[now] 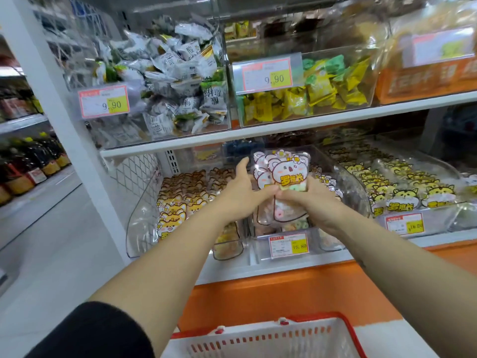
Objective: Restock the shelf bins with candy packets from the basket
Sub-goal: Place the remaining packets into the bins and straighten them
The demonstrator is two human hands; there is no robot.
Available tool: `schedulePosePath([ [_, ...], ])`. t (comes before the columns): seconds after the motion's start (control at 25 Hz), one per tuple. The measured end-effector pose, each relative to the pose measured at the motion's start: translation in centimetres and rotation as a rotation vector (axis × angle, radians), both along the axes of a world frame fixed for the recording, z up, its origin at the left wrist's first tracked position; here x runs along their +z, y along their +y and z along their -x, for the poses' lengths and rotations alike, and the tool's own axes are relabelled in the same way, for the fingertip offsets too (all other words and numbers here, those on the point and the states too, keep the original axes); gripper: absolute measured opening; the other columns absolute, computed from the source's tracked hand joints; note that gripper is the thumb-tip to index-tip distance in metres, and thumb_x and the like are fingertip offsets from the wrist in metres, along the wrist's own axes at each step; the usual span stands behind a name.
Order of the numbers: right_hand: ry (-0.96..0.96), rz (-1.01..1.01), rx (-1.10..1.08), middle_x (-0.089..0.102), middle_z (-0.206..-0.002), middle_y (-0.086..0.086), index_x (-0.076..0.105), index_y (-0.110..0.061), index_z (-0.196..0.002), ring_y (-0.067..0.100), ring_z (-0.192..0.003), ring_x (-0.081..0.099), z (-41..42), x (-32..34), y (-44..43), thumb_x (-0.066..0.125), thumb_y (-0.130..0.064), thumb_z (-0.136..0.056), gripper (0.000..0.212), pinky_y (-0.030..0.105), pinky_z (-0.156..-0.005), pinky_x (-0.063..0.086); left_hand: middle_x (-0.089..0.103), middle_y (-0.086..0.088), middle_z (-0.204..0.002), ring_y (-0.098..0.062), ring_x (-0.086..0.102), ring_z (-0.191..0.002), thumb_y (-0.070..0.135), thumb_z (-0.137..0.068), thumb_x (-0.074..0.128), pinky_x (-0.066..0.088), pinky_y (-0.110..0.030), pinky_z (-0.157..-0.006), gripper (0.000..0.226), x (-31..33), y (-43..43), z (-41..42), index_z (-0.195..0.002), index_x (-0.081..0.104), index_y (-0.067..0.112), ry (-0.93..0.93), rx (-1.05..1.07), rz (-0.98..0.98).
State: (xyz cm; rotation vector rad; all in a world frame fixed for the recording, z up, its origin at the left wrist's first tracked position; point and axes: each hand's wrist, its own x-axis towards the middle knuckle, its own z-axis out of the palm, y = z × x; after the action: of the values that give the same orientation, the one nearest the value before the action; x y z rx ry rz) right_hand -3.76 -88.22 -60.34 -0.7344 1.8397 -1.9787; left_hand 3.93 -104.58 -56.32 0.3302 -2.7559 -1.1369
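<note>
On the lower shelf, orange cat packets are being kept in the left clear bin. Beside it, the left grip is being curled round a stack of pink koala packets, thumb raised. The stack is being held upright over the middle bin, tagged 16.80, long axis vertical, print facing the camera. Its lower half is being pinched by the right grip, so its top is being left clear above both. A red-and-white basket is being kept below. Yellow cat packets are being kept in the right bin.
</note>
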Motion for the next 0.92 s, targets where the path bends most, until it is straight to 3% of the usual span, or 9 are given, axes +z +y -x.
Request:
schedulePosePath([
  [0.08, 0.039, -0.094, 0.004, 0.076, -0.104, 0.000, 0.063, -0.017, -0.115, 0.014, -0.096, 0.072, 1.3, -1.2, 0.0, 0.079, -0.008, -0.081, 0.040, 0.023, -0.083, 0.056, 0.035, -0.008, -0.158, -0.027, 0.037, -0.142, 0.065, -0.087, 0.060, 0.034, -0.035, -0.112, 0.101, -1.6, -1.0, 1.2, -0.158, -0.001, 0.026, -0.078, 0.006, 0.085],
  [0.24, 0.051, -0.359, 0.128, 0.072, -0.110, -0.001, 0.046, -0.016, -0.129, 0.017, -0.102, 0.069, 1.9, -2.9, -1.3, 0.082, -0.039, -0.077, 0.067, 0.033, -0.087, 0.055, 0.039, 0.003, -0.152, -0.019, 0.019, -0.147, 0.065, -0.086, 0.061, 0.023, -0.028, -0.110, 0.085, -3.2, -2.6, 1.4, -0.152, 0.026, 0.023, -0.073, 0.030, 0.237],
  [0.36, -0.075, -0.515, 0.136, 0.058, -0.113, 0.003, 0.031, -0.012, -0.136, 0.017, -0.098, 0.057, 2.5, -2.7, -2.1, 0.071, -0.042, -0.059, 0.092, 0.031, -0.073, 0.045, 0.019, 0.005, -0.155, -0.020, 0.007, -0.148, 0.075, -0.080, 0.059, 0.003, -0.053, -0.119, 0.086, -2.7, -3.4, 1.4, -0.147, 0.036, 0.028, -0.107, 0.067, 0.455],
  [0.44, -0.120, -0.571, 0.196, 0.052, -0.108, 0.004, 0.031, -0.013, -0.131, 0.017, -0.090, 0.051, 3.2, -2.4, -2.0, 0.068, -0.035, -0.054, 0.088, 0.033, -0.071, 0.045, 0.013, 0.007, -0.155, -0.022, 0.002, -0.149, 0.081, -0.075, 0.058, -0.005, -0.067, -0.116, 0.087, -2.4, -3.6, 1.8, -0.144, 0.039, 0.031, -0.152, 0.073, 0.515],
  [0.6, -0.097, -0.652, 0.228, 0.056, -0.107, 0.006, 0.040, -0.014, -0.126, 0.017, -0.087, 0.057, 3.9, -2.6, -2.0, 0.070, -0.034, -0.066, 0.070, 0.032, -0.072, 0.054, 0.012, 0.003, -0.157, -0.027, -0.006, -0.151, 0.083, -0.076, 0.054, -0.012, -0.071, -0.113, 0.085, -2.9, -3.3, 2.6, -0.145, 0.039, 0.036, -0.223, 0.066, 0.595],
  [0.76, -0.008, -0.734, 0.220, 0.055, -0.095, 0.002, 0.034, -0.011, -0.128, 0.011, -0.075, 0.053, 3.9, -2.7, -2.1, 0.069, -0.035, -0.087, 0.060, 0.024, -0.056, 0.044, 0.021, 0.002, -0.152, -0.027, 0.000, -0.150, 0.078, -0.073, 0.064, -0.014, -0.072, -0.112, 0.092, -3.2, -2.4, 3.3, -0.148, 0.035, 0.033, -0.256, 0.071, 0.618],
  [0.92, 0.260, -0.900, 0.257, 0.058, -0.114, 0.000, 0.025, -0.014, -0.132, 0.017, -0.100, 0.058, 3.5, -3.2, -2.0, 0.070, -0.044, -0.089, 0.070, 0.029, -0.076, 0.044, 0.029, -0.001, -0.153, -0.027, 0.003, -0.151, 0.062, -0.074, 0.075, -0.020, -0.072, -0.106, 0.089, -2.9, -1.5, 3.5, -0.147, 0.032, 0.036, -0.293, 0.036, 0.635],
])
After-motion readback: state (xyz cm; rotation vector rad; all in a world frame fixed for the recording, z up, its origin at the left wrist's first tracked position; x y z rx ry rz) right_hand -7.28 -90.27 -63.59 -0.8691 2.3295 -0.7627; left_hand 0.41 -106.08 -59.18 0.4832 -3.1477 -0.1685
